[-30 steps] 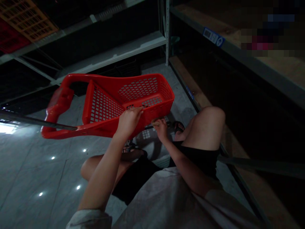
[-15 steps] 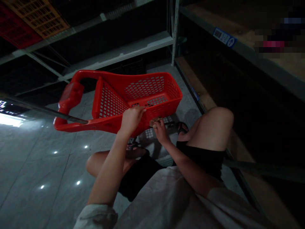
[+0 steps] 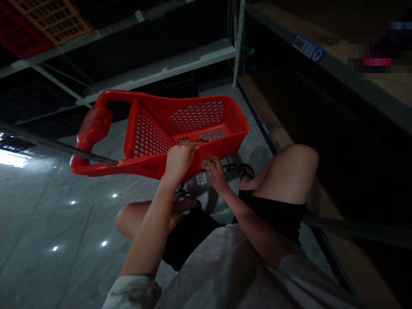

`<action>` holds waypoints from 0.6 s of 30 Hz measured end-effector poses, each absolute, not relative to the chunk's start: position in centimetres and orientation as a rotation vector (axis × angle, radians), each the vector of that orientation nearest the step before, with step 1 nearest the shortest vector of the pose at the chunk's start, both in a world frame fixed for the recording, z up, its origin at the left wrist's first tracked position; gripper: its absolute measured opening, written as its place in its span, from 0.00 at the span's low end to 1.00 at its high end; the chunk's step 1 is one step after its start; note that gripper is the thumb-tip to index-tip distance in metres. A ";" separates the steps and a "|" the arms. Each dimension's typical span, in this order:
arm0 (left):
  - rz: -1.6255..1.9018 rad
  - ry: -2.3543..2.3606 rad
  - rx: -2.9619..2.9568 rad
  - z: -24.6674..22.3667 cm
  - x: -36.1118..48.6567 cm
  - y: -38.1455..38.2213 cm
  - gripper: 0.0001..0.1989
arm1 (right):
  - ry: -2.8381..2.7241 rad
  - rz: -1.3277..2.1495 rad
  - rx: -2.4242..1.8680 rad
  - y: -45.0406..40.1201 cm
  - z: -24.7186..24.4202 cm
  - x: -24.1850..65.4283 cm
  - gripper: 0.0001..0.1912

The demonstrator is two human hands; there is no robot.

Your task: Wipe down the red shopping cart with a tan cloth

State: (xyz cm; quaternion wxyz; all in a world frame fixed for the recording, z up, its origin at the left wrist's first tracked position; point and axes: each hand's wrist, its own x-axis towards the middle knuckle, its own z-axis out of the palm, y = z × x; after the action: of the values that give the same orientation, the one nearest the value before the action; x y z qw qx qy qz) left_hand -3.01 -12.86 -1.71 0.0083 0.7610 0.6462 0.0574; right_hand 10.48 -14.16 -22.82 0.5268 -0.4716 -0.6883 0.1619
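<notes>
A red plastic shopping cart with perforated walls stands in front of me, its handle to the left. My left hand is closed over the cart's near rim. Just right of it and lower, my right hand pinches a small brown cloth against the cart's near outer side. The hand partly covers the cloth. Inside, the basket's bottom shows through without goods on it.
Metal shelving runs behind the cart, with a yellow crate and a red crate at upper left. Wooden shelves line the right. A metal pole crosses the cart's handle. Grey floor lies at left.
My right hand's fingers have shifted slightly on the brown cloth, which now looks a little more bunched. My left hand keeps its place on the rim. The view has moved slightly.
</notes>
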 end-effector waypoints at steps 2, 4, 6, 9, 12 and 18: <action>0.175 2.024 2.382 -1.7 -2.9 -12.9 0.15 | -1.636 0.398 -1.147 -15.0 -24.1 10.7 0.14; 0.173 2.020 2.386 -1.7 -2.9 -13.0 0.16 | -1.606 0.392 -1.156 -14.9 -22.9 10.6 0.15; 0.163 2.005 2.395 -1.6 -2.9 -13.0 0.16 | -1.559 0.364 -1.139 -13.9 -19.8 10.3 0.16; 0.164 1.949 2.436 -1.6 -3.0 -13.1 0.17 | -1.494 0.290 -1.059 -12.3 -15.6 9.9 0.16; 0.185 1.915 2.478 -1.8 -3.2 -13.1 0.18 | -1.519 0.287 -1.054 -12.2 -16.1 9.9 0.15; 0.207 1.911 2.517 -2.1 -3.0 -12.8 0.15 | -1.601 0.392 -1.164 -14.8 -23.3 10.0 0.16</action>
State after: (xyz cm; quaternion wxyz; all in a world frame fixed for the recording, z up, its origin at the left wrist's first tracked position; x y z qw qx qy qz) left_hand -3.01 -12.80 -2.14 -0.0128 0.7947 0.6033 0.0655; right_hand 9.96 -14.82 -23.29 0.5327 -0.4881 -0.6715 0.1643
